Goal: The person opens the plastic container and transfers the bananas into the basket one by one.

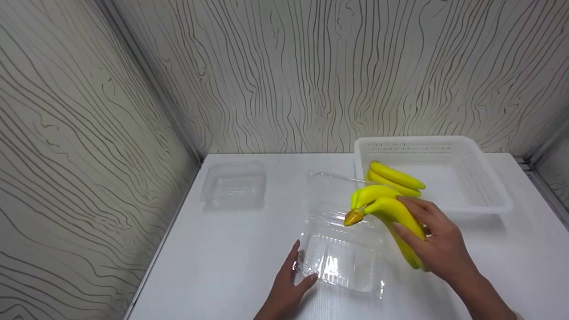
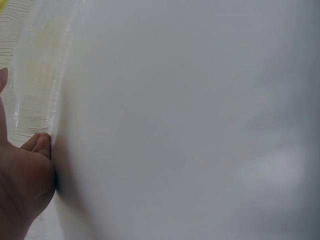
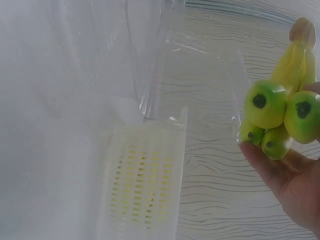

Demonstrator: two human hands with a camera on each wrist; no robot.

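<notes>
My right hand grips a bunch of yellow bananas above the right side of an opened clear plastic clamshell container. The joined brown stem points left. In the right wrist view, the greenish tips of several bananas face the camera, with fingers around the bunch. My left hand holds the container's near left corner, thumb on the front rim and fingers along the left side. The container's raised lid stands at its far side, partly behind the bananas. In the left wrist view, bent fingers meet the container's edge.
A white perforated basket stands at the back right, with more bananas in its left part. Another clear plastic container sits at the back left of the white table. Wood-patterned walls rise behind and at the left.
</notes>
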